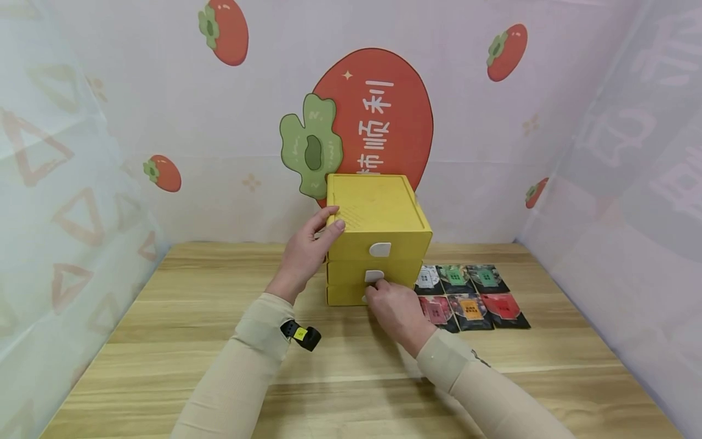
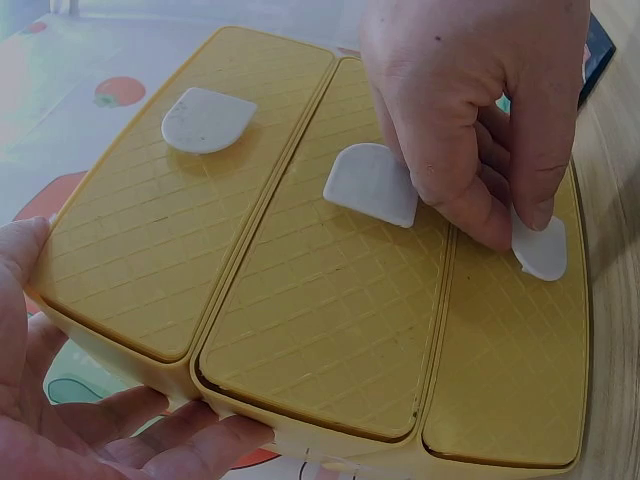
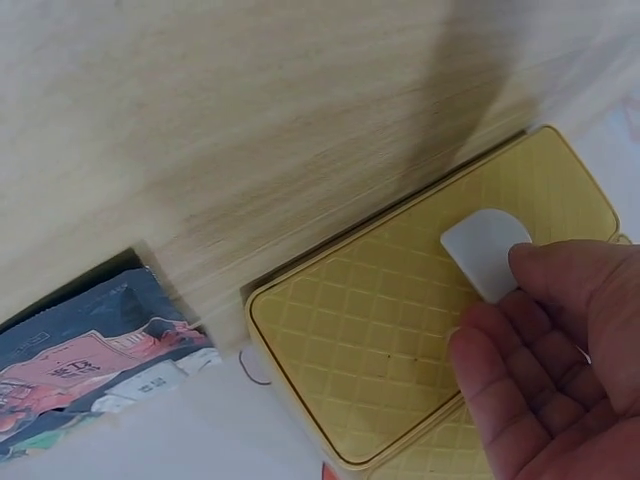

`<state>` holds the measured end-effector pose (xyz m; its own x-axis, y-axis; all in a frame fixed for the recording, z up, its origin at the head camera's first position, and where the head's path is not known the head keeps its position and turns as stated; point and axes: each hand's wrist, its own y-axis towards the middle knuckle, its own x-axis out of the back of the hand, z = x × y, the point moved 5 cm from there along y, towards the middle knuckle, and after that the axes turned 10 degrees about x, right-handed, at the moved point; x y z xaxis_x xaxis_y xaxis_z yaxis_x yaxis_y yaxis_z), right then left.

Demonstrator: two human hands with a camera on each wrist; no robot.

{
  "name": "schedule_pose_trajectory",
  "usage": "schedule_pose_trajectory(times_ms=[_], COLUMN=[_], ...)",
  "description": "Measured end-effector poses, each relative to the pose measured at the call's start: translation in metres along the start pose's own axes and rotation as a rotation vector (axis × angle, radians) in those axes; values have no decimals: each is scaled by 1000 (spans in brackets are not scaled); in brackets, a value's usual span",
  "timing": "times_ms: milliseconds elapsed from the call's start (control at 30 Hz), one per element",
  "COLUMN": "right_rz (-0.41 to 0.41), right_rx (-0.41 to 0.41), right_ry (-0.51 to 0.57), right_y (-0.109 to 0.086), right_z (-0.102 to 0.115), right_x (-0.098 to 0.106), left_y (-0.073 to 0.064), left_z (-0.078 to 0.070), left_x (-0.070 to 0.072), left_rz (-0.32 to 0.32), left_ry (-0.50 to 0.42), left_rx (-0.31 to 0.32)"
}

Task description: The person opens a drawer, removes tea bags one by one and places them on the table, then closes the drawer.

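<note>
A yellow three-drawer box (image 1: 375, 201) stands on the wooden table, with a white tab handle on each drawer front. My left hand (image 1: 301, 259) rests against the box's left side, thumb by the top edge; the left wrist view shows its fingers spread along the side. At the bottom drawer (image 3: 360, 340), my right hand (image 1: 401, 312) pinches the white tab handle (image 3: 485, 250) between thumb and fingers. All three drawers look pushed in. The middle handle (image 2: 372, 185) is just beside the right hand, and the top handle (image 2: 208, 120) is farther off.
Several flat printed packets lie in two rows to the right of the box, among them a red one (image 1: 501, 308) and an orange one (image 1: 470, 308). A patterned backdrop (image 1: 247, 128) rises behind the table (image 1: 219, 286). Side sheets (image 1: 620, 201) close off the left and right.
</note>
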<state>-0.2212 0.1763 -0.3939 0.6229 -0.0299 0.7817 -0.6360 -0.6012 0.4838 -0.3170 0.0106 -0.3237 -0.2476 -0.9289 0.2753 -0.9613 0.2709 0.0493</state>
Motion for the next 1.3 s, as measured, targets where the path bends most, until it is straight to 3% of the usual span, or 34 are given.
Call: schedule_pose_trajectory(times_ms=[733, 1300], right_rz=[0, 4], right_rx=[-39, -12], right_ry=[5, 26], right_y=[-2, -12], right_z=[0, 13], right_x=[-2, 14], left_y=[0, 1], left_z=[1, 1], left_x=[0, 0], left_rz=[0, -5], left_ry=[5, -5], left_rx=[13, -2])
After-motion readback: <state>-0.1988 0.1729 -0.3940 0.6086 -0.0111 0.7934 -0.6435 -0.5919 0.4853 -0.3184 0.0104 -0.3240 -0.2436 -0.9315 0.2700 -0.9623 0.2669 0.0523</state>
